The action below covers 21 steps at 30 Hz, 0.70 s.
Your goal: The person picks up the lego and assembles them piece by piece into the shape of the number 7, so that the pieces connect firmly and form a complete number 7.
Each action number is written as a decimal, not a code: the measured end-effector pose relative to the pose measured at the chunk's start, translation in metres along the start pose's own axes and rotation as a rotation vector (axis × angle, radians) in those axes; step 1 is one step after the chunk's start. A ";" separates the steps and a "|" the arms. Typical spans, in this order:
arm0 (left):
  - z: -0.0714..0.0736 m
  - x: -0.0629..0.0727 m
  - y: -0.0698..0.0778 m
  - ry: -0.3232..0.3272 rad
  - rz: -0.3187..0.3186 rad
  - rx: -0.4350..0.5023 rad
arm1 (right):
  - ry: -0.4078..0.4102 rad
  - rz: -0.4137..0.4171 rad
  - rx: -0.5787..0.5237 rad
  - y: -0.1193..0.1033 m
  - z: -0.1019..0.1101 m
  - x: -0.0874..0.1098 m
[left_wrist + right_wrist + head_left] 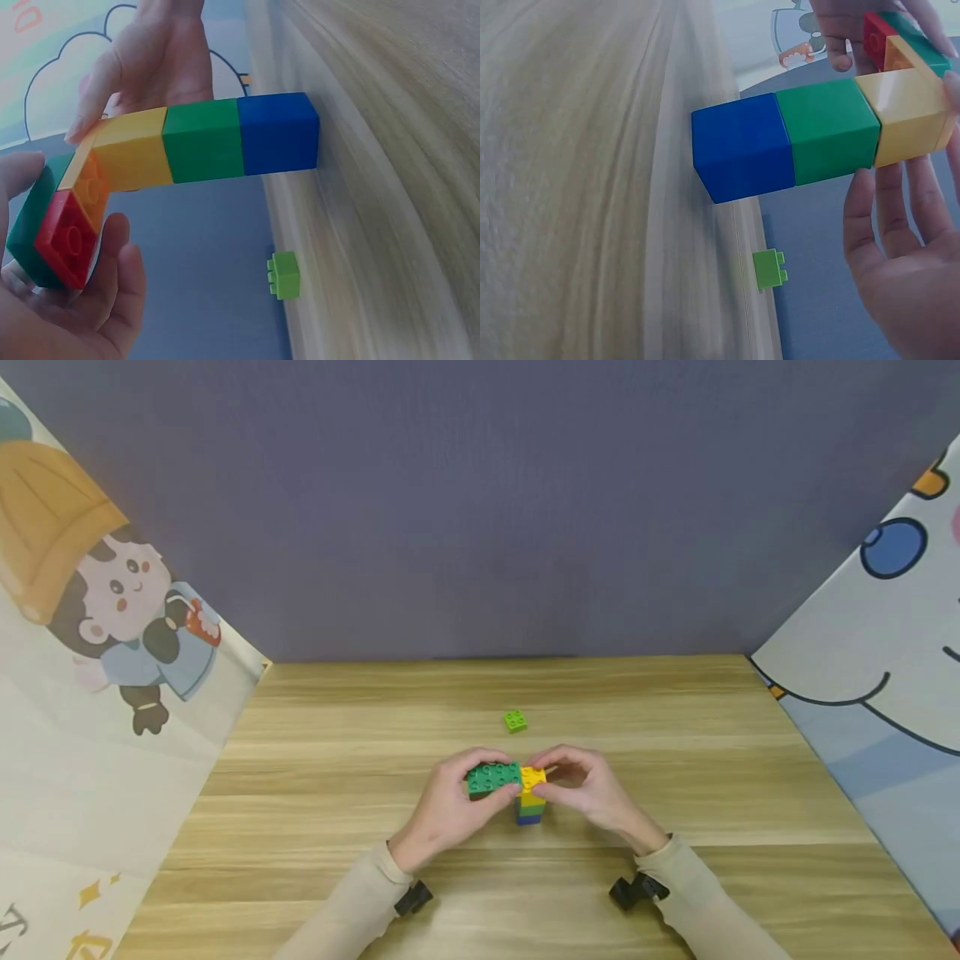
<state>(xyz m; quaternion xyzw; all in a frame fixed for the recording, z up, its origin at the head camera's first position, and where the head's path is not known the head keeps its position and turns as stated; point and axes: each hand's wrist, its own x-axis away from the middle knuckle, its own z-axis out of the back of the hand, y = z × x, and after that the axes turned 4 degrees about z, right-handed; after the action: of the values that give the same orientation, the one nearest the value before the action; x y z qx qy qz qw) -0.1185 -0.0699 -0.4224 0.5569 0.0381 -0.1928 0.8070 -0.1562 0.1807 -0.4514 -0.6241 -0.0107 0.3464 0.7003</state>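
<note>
A small tower stands on the table: a blue brick [277,133] lowest, then a green brick [829,131], then a yellow brick [907,112]. At its top a thin orange-yellow brick [90,184] juts left, beside a red brick [67,240]. A long dark green brick [493,778] lies over these. My left hand [448,802] grips the long green brick at its left, between thumb and fingers. From the other side, my right hand [592,789] pinches the yellow top of the tower between thumb and fingers. The fingers partly hide the joints between the upper bricks.
A small light green brick [515,721] sits by itself on the wooden table [337,718], beyond the hands. A dark grey-blue panel [480,527] rises behind the table. Printed cloths with cartoon figures flank it on both sides.
</note>
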 end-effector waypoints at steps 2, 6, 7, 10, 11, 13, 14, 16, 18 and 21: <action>-0.001 0.000 0.000 -0.002 0.005 0.008 | -0.009 -0.016 -0.020 -0.001 0.000 0.000; -0.003 0.000 -0.001 -0.007 0.013 0.045 | -0.023 -0.045 -0.059 -0.004 0.003 0.000; -0.003 0.000 -0.001 -0.009 0.014 0.057 | -0.026 -0.050 -0.062 -0.005 0.004 0.000; -0.004 0.000 0.000 -0.011 0.028 0.086 | -0.035 -0.055 -0.065 -0.006 0.006 0.000; -0.004 0.000 0.000 -0.011 0.031 0.092 | -0.038 -0.059 -0.064 -0.006 0.006 0.000; -0.004 0.000 0.000 -0.013 0.040 0.100 | -0.038 -0.071 -0.050 -0.007 0.007 0.000; -0.004 0.000 0.000 -0.015 0.046 0.100 | -0.036 -0.078 -0.044 -0.008 0.007 -0.001; -0.003 0.000 0.000 -0.021 0.054 0.105 | -0.018 -0.113 -0.032 -0.010 0.007 -0.005; -0.002 0.000 0.000 -0.026 0.060 0.112 | 0.011 -0.164 -0.014 -0.011 0.008 -0.010; 0.000 -0.001 -0.001 -0.028 0.072 0.115 | 0.067 -0.253 0.015 -0.012 0.009 -0.019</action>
<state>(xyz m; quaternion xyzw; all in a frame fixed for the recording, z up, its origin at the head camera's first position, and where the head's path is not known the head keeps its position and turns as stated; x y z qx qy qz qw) -0.1192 -0.0697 -0.4229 0.6004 -0.0045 -0.1734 0.7806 -0.1690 0.1787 -0.4309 -0.6237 -0.0635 0.2342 0.7430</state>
